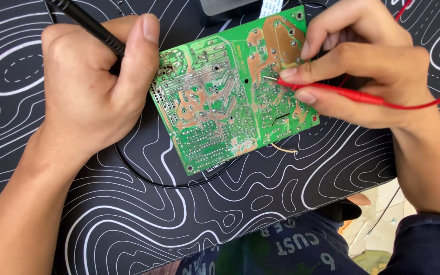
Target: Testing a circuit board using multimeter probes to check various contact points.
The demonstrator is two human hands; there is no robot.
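A green circuit board [215, 102] lies solder side up on a black mat with white contour lines [260, 178]. My left hand [90, 84] is closed around a black test probe [85, 23] at the board's left edge; its tip is hidden behind my fingers. My right hand [373, 71] pinches a red test probe [332, 91] between thumb and fingers. The probe's metal tip touches the board's right half. A red lead [423, 104] runs off to the right from the probe.
A black cable [143, 175] loops on the mat under the board's lower left. A grey device [225, 6] sits at the top edge behind the board. The mat's front edge runs diagonally at lower right, with my dark trousers [301, 244] and pale floor [383, 234] below.
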